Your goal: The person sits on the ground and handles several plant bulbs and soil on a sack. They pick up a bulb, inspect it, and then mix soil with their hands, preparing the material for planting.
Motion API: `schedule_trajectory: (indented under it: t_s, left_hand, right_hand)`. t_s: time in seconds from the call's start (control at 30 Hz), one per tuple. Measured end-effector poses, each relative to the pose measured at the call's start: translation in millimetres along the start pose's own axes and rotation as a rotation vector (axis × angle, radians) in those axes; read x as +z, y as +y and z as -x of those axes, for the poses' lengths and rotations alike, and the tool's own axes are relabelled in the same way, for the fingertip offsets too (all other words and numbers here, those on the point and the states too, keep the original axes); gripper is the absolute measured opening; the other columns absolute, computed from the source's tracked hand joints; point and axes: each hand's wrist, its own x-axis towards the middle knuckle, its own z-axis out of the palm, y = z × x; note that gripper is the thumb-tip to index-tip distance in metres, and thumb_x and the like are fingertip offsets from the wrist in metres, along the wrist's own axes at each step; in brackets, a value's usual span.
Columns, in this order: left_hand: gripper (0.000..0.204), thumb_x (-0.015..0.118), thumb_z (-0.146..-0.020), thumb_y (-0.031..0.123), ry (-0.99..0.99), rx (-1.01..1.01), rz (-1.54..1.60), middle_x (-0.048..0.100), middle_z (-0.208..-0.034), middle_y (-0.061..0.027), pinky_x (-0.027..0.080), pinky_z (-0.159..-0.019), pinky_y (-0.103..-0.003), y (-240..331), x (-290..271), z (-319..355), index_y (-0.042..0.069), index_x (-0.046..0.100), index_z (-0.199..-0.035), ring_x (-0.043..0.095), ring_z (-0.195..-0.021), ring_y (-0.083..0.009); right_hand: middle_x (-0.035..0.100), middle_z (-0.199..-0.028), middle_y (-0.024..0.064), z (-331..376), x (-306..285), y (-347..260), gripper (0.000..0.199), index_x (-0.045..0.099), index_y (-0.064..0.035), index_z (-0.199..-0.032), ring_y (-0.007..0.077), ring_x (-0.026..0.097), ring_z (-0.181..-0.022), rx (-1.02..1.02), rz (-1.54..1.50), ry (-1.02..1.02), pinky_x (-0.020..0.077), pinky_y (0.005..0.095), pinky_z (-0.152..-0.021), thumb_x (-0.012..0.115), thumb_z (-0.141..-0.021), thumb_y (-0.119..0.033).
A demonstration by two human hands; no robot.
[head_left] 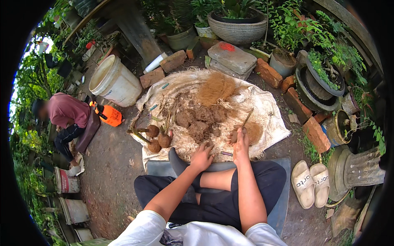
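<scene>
My right hand [241, 148] is around a small brown soil ball [233, 134] with a thin green stem [248, 117] rising from it; its fingers partly hide the ball. My left hand [202, 156] has its fingers apart near the edge of the dark crumbly soil [200, 130], and nothing shows in it. Beside the right hand lies a flat pad of brown fibre [253, 133]. A short purple stick-like thing [226, 153] rests between my hands. Several round brown balls with green stems [164, 140] sit left of the soil. Loose coconut fibre [216, 88] is heaped farther back.
A pale woven sack [271, 119] is spread under everything. Bricks [316, 138] and stone slabs [232, 57] border it. At the left are a white bucket [115, 82], an orange spray bottle [110, 115] and a seated person [69, 110]. Beige slippers [303, 184] lie at the right.
</scene>
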Motion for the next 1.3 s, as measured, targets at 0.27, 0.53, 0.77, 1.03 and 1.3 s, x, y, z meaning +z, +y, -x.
schedule_trajectory:
  t_s: [0.27,0.53,0.77,1.03,1.3]
  left_hand:
    - [0.069,0.057,-0.096,0.044,-0.072,0.029,-0.278,0.033,-0.16,-0.0105,0.034,-0.114,-0.053,5.8,10.3,-1.2,0.017,0.035,-0.155,0.037,-0.144,-0.0338]
    - [0.063,0.068,-0.091,0.037,0.253,0.05,0.186,0.06,-0.138,-0.0158,0.045,-0.105,-0.045,-1.9,-5.7,14.1,0.006,0.052,-0.143,0.059,-0.124,-0.0313]
    - [0.039,0.077,-0.088,0.023,0.606,-0.246,0.889,0.073,-0.099,-0.0135,0.053,-0.086,-0.033,-7.0,-25.0,31.0,-0.001,0.068,-0.118,0.069,-0.095,-0.0189]
    - [0.022,0.068,-0.094,0.009,0.758,-0.323,1.173,0.067,-0.089,-0.0045,0.048,-0.069,-0.025,-25.2,-57.7,39.6,-0.003,0.061,-0.111,0.061,-0.079,-0.0083]
    - [0.033,0.06,-0.098,0.009,0.571,-0.241,1.543,0.065,-0.107,-0.0055,0.051,-0.078,-0.026,-6.0,-126.5,72.0,0.002,0.057,-0.13,0.064,-0.093,-0.0133]
  right_hand:
    - [0.063,-0.11,0.0059,-1.4,2.3,11.2,0.031,0.056,-0.0082,-0.133,0.0182,0.067,-0.093,0.121,0.218,-0.016,0.0576,0.0332,-0.077,0.057,-0.103,-0.019]
    - [0.062,-0.096,0.0029,4.1,9.4,6.1,0.019,0.061,-0.0075,-0.115,0.0171,0.067,-0.083,0.166,0.042,-0.019,0.0548,0.0332,-0.067,0.059,-0.102,-0.022]
    - [0.053,-0.071,-0.0014,11.0,11.8,1.5,0.024,0.057,-0.0082,-0.095,0.0075,0.046,-0.051,0.238,0.059,0.009,0.0341,0.0241,-0.044,0.054,-0.105,-0.03]
    - [0.054,-0.074,-0.0001,16.1,11.8,7.4,0.027,0.057,-0.0072,-0.102,0.0071,0.047,-0.054,0.22,0.132,-0.006,0.0352,0.023,-0.045,0.051,-0.106,-0.033]
    - [0.067,-0.103,0.0081,23.3,24.5,7.7,0.041,0.047,-0.005,-0.142,0.0148,0.066,-0.082,0.213,0.186,-0.165,0.0528,0.0283,-0.062,0.051,-0.106,-0.025]
